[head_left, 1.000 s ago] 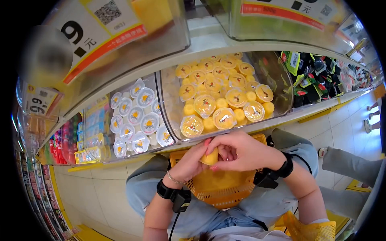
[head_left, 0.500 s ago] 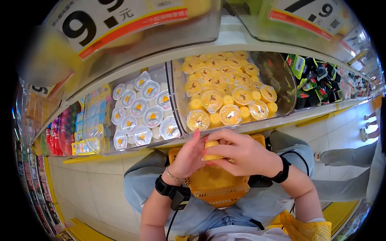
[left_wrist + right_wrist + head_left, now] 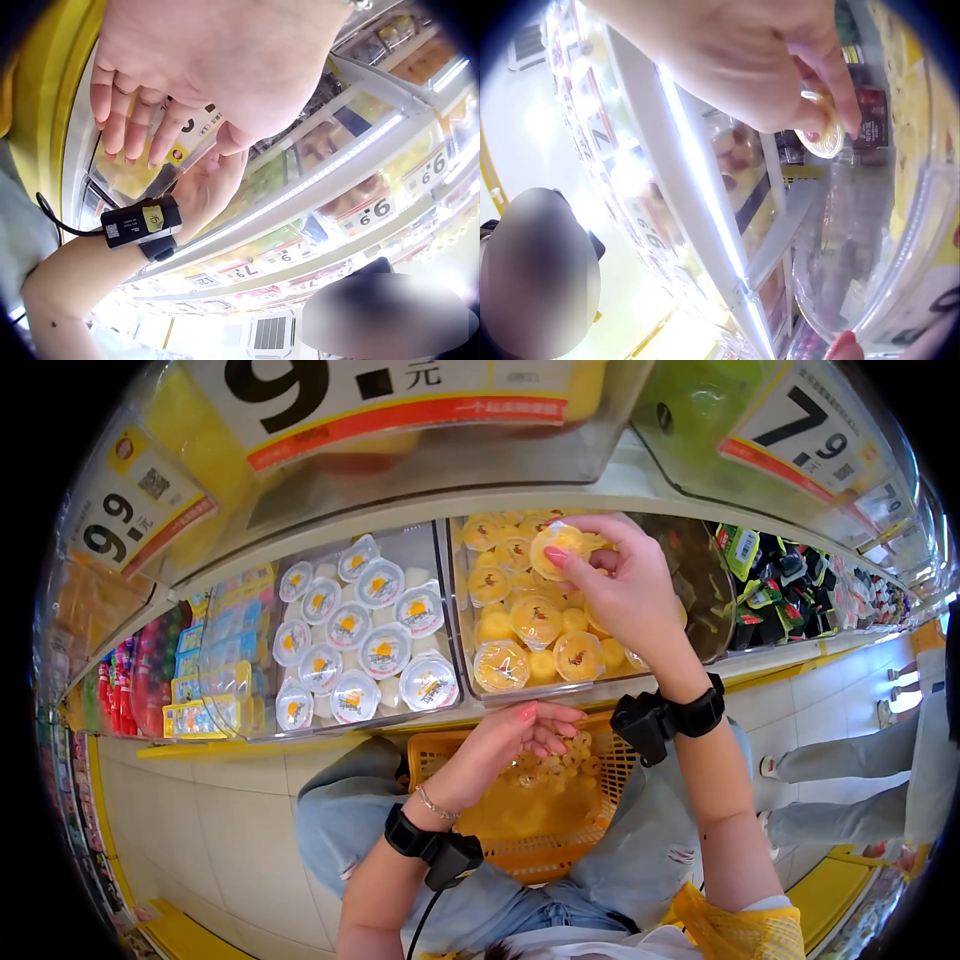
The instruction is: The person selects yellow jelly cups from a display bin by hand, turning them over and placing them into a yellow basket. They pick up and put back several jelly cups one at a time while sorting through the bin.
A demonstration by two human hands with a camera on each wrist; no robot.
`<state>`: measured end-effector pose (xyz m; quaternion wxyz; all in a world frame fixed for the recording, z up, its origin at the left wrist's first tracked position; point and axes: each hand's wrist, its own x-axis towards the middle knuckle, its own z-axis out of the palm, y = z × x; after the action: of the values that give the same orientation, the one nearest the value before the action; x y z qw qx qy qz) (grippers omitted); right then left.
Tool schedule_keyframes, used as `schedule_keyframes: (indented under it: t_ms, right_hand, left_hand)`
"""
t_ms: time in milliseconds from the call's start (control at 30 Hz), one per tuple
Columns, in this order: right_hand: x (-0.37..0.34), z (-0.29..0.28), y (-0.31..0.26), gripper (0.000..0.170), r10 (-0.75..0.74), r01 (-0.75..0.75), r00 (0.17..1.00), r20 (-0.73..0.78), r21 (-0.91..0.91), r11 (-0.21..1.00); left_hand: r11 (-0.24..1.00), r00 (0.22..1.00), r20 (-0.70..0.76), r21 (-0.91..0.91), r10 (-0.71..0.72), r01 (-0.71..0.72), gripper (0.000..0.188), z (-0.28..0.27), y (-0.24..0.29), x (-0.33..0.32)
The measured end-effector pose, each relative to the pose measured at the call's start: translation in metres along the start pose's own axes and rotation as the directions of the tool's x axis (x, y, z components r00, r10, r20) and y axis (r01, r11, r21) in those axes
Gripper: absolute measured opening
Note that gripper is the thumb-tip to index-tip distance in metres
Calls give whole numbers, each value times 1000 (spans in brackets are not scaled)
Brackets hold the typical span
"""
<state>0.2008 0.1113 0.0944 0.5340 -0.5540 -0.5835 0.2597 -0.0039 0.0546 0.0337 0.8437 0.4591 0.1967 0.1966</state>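
Observation:
My right hand [image 3: 630, 585] reaches over the shelf bin and pinches a yellow jelly cup [image 3: 558, 550] between thumb and fingers, its printed lid facing up. The right wrist view also shows this jelly cup [image 3: 823, 139] at the fingertips. Below it lie rows of similar yellow jelly cups [image 3: 536, 622] in the clear bin. My left hand [image 3: 505, 745] hovers over the yellow basket [image 3: 530, 850] by the bin's front edge, fingers loosely extended and holding nothing. Its palm and relaxed fingers show in the left wrist view. Several small yellow cups [image 3: 565, 760] lie in the basket.
Left of the yellow cups, a bin holds white-lidded jelly cups [image 3: 382, 650]. An upper shelf with clear bins and price tags [image 3: 800, 420] overhangs the lower one. Dark packets [image 3: 785, 565] fill the shelf at right. A person's legs [image 3: 850, 750] are at the right.
Both hands were together over the basket around a yellow jelly cup. My right hand has moved up and away over the bin with a jelly cup; the left hand stays over the basket.

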Motion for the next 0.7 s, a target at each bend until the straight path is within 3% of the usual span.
schedule_keyframes:
  t_ms: [267,467,700]
  right_hand:
    - [-4,19,-3,24,-79,89,988,130,-71,993]
    - [-7,21,0,27,-2,23,972,233,-87,996]
    - [-9,23,1,26,-144,207,950,277,-214,955]
  left_hand:
    - [995,999,-39,91,-24,28,51,-4,-4,1]
    - [994,998,-42,92,-50,54,49,-4,-7,6]
    - [997,999,-33,70,-34,36,49,-5,-8,6]
